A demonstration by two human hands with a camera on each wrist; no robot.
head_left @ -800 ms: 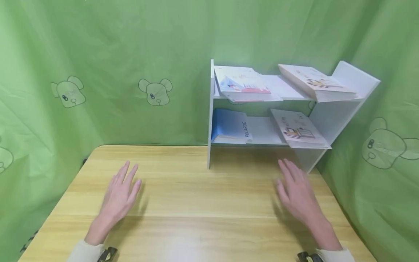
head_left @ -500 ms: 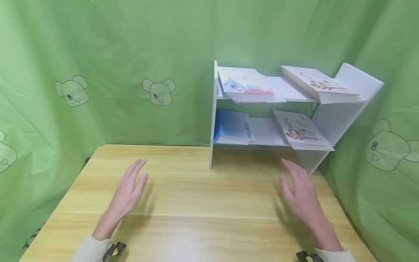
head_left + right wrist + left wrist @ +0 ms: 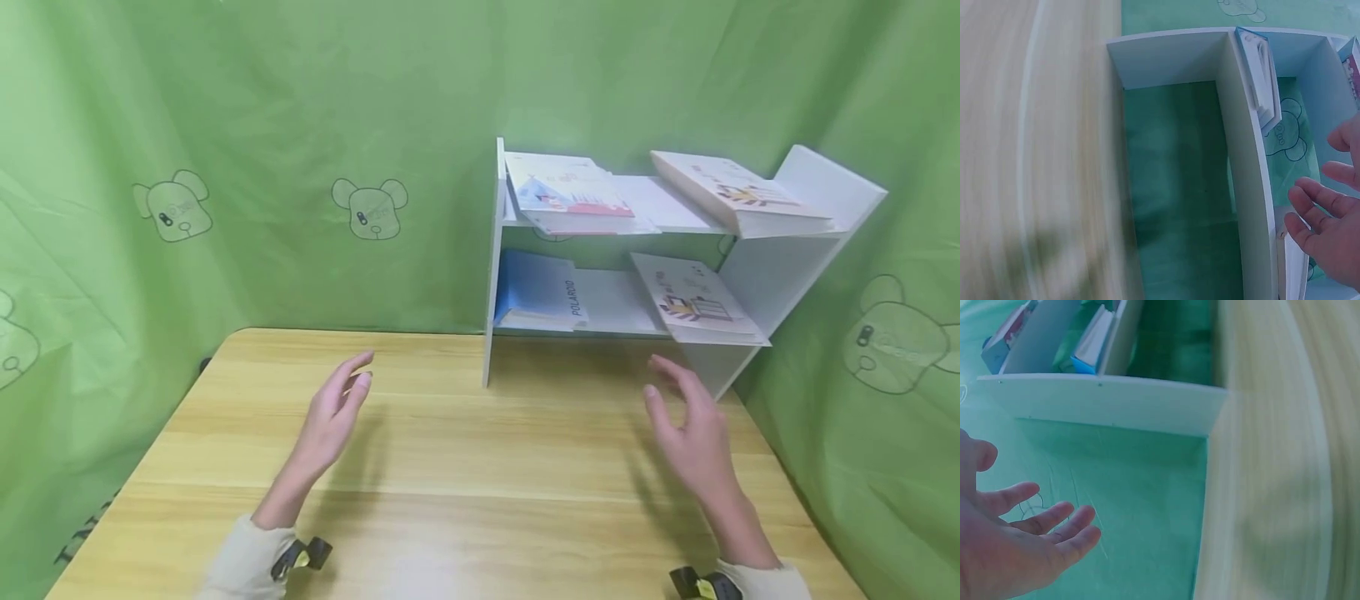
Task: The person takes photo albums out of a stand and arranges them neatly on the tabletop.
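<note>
Blurred wooden table in both wrist views, with the white shelf cut off at their edges and its books only partly seen. Stood on the table's far right corner, bearing a blue book and three pale books, just beyond the fingertips. Hovered above the table well apart, left hand and right hand, fingers straight and loosely spread, holding nothing.
</note>
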